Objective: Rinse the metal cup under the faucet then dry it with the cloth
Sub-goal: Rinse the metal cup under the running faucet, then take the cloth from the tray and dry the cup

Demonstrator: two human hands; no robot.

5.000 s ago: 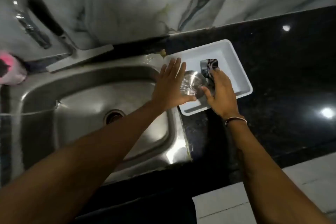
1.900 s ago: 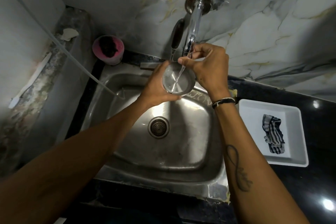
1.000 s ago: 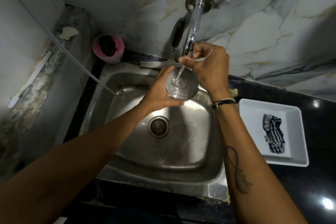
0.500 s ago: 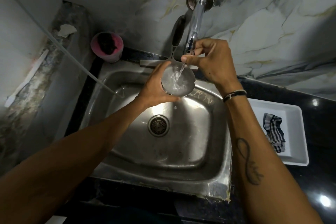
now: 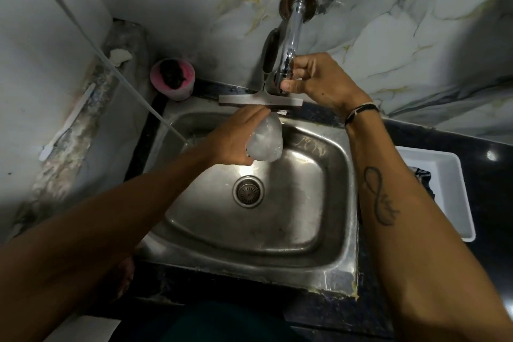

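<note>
My left hand (image 5: 236, 139) grips the metal cup (image 5: 266, 140) over the steel sink (image 5: 327, 230). The cup is blurred and tipped, its mouth turned away from me. My right hand (image 5: 319, 83) is closed around the lower end of the chrome faucet (image 5: 291, 44) on the marble wall, just above and right of the cup. No water stream is visible. The striped cloth (image 5: 423, 178) lies in a white tray (image 5: 455, 203) at the right, mostly hidden by my right forearm.
A pink cup (image 5: 172, 79) with something dark inside stands at the sink's back left corner. A squeegee (image 5: 261, 98) lies along the back rim. A thin white hose (image 5: 111, 64) slants down into the sink. Black countertop (image 5: 494, 175) surrounds the tray.
The cup has dropped lower into the sink and tipped over from upright. The water stream falling into it half a second ago is gone. My right hand stays on the faucet.
</note>
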